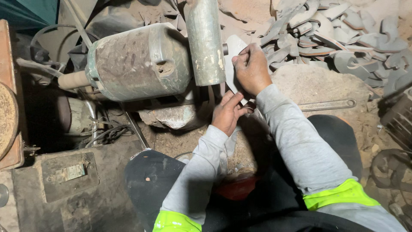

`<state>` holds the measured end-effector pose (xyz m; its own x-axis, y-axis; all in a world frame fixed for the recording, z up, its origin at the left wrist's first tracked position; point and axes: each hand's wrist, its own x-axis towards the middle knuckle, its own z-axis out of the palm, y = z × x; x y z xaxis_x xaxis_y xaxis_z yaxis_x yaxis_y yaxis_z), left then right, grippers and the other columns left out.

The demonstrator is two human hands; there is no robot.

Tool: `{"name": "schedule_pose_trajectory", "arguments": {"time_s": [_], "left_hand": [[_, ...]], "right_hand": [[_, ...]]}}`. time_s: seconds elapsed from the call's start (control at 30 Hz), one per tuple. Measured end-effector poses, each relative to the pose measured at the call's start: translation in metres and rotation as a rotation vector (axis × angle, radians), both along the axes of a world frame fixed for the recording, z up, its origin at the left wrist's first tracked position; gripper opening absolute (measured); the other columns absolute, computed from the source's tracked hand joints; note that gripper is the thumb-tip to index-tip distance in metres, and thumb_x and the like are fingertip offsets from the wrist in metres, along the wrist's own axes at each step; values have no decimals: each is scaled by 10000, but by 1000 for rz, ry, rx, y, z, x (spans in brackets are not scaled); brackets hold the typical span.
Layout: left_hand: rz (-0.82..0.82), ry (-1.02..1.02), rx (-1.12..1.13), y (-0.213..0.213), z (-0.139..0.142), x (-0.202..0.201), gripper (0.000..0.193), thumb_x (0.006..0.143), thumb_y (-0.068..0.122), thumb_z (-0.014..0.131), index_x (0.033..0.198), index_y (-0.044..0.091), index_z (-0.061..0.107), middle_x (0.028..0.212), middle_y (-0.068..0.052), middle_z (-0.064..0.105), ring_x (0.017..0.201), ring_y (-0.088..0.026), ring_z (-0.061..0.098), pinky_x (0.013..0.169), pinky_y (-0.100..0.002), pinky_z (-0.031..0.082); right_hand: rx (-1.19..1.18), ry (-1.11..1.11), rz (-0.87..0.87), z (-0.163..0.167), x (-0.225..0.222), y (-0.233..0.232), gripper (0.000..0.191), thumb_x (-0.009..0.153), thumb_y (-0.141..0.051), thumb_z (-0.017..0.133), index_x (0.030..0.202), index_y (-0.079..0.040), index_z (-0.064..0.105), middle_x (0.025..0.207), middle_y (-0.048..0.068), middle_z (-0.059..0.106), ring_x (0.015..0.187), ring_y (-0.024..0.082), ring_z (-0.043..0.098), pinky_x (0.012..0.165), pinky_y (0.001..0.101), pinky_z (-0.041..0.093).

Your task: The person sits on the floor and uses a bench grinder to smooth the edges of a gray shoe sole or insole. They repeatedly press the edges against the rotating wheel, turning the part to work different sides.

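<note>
- Far left: a round, rust-brown disc [6, 118] lies at the picture's edge, beside a dark metal base plate [68, 174] on the dusty floor.
- Left of centre: a large, grimy motor housing [137, 62] lies on its side, with black cables [109, 134] below it.
- Centre: an upright grey-green wheel guard [205, 41] stands just right of the housing.
- Left hand [227, 112]: nearer to the viewer, fingers curled closed around the lower end of the flat metal blade [234, 51]; grey sleeve with a bright yellow-green cuff.
- Blade: pale, flat and curved, standing nearly upright, its upper end touching the right side of the wheel guard; it runs between the two hands, the middle partly hidden.
- Right hand [252, 68]: farther away, above the left hand, fingers pinched shut on the blade's upper part, just beside the guard.
- Right of the hands: a long wrench [328, 104] lies flat on the dirt.
- Far right: a heap of similar curved blades [343, 38] is piled well apart from the hands.
</note>
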<state>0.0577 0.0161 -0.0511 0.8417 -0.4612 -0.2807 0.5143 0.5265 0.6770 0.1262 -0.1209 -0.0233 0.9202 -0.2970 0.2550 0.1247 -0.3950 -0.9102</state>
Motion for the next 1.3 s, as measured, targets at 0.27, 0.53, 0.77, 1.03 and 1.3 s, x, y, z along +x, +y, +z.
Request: {"name": "schedule_pose_trajectory", "arguments": {"time_s": [0.27, 0.53, 0.77, 1.03, 1.3], "left_hand": [[-14, -8, -22, 3, -4, -7, 110, 1007, 114, 543, 1076, 63, 612, 1052, -47, 651, 911, -160, 630, 806, -367, 552], [236, -149, 36, -59, -17, -75, 157, 1036, 28, 633, 886, -16, 634, 809, -77, 607, 713, -159, 553, 654, -333, 459], [329, -356, 530, -95, 20, -122, 147, 941, 108, 653, 930, -35, 687, 878, -68, 722, 802, -172, 649, 770, -363, 515], [27, -562, 1208, -18, 12, -72, 295, 970, 125, 593, 1175, -88, 596, 1126, -251, 664, 1009, -381, 671, 888, -469, 534], [90, -805, 1226, 16, 7, -57, 419, 913, 105, 611, 1312, -20, 591, 1087, -284, 672, 1021, -452, 650, 910, -500, 499]], "right_hand": [[-95, -53, -40, 4, -9, 5, 224, 944, -81, 725, 995, 48, 550, 784, 167, 677, 720, 283, 684, 682, 390, 536], [-232, 50, 311, 43, -51, -18, 205, 946, -121, 693, 1012, 33, 575, 885, 193, 658, 816, 295, 647, 767, 408, 523], [23, 462, 943, 79, -78, -63, 214, 964, -177, 675, 1111, -24, 655, 909, 25, 667, 852, 110, 580, 763, 320, 496], [516, 356, 527, 51, -74, -57, 248, 960, -100, 645, 1158, -51, 504, 955, 52, 750, 886, 103, 692, 810, 262, 570], [498, 326, 554, 28, -65, -42, 221, 979, -37, 655, 1144, 1, 514, 924, 42, 695, 866, 116, 663, 788, 271, 559]]}}
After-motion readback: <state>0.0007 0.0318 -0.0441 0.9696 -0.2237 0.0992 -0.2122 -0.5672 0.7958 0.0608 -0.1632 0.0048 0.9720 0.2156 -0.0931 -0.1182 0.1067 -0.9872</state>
